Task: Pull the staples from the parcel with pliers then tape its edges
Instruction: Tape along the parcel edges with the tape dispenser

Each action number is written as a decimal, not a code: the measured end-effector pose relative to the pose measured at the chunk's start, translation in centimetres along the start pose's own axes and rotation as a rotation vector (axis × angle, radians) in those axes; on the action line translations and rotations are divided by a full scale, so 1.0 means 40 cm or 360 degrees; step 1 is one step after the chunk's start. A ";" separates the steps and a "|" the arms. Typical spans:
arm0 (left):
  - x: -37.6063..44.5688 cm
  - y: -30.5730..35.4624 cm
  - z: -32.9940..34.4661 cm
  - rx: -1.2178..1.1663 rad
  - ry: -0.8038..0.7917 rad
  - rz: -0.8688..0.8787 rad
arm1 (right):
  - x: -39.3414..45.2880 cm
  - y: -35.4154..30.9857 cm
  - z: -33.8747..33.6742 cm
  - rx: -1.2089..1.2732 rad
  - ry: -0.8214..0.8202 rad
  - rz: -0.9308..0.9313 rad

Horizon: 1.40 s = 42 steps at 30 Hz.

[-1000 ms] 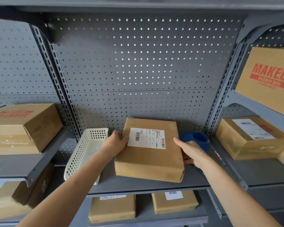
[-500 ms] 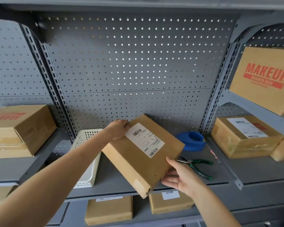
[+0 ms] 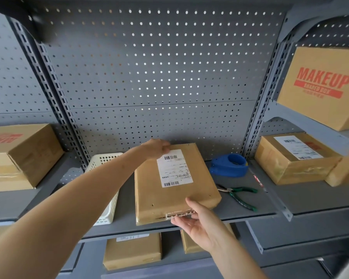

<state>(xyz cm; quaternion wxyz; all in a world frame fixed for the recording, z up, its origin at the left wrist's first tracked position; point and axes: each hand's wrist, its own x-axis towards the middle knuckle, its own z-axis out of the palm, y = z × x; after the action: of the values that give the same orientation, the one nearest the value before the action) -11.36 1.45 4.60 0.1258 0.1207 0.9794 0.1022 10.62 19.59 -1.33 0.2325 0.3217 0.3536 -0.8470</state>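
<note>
Fingers of the right hand (image 3: 197,226) lie nearly straight at the near edge of the flat brown cardboard parcel (image 3: 175,186), thumb on top and fingertips under the torn strip there; nothing is clamped. The left hand (image 3: 155,148) curls over the far corner, gripping it. The parcel lies flat on the grey metal shelf (image 3: 250,210), its near end touching the front lip, white label up.

Trouble could start at that lip: one pull toward the person and the parcel slides off, because only the far corner is really held. The ragged edge looks weak, so prying staples there may rip the cardboard further. Any staples themselves are too small to make out.

The green-handled pliers (image 3: 240,195) lie just beside the parcel, untouched; the blue tape dispenser (image 3: 229,166) sits behind them, and the white plastic basket (image 3: 107,188) crowds the left side.
</note>
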 end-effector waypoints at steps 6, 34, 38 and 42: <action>0.022 -0.001 0.026 0.0216 -0.0040 -0.0009 | 0.004 0.029 0.030 0.0032 -0.0014 0.0003; 0.046 -0.026 0.138 0.0173 0.0024 -0.0055 | 0.026 0.043 0.004 -0.0045 0.0033 -0.0058; 0.044 -0.029 0.145 0.0147 0.0083 -0.0036 | 0.022 0.042 -0.002 -0.0049 0.0036 -0.0086; 0.045 -0.030 0.152 0.0126 0.0136 -0.0024 | 0.011 0.035 -0.021 -0.0119 0.0041 -0.0042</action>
<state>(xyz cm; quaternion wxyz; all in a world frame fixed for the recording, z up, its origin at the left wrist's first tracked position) -11.65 1.80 -1.85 0.0799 0.1136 0.9880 0.0675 11.50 19.26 -2.73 0.2285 0.3190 0.3924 -0.8319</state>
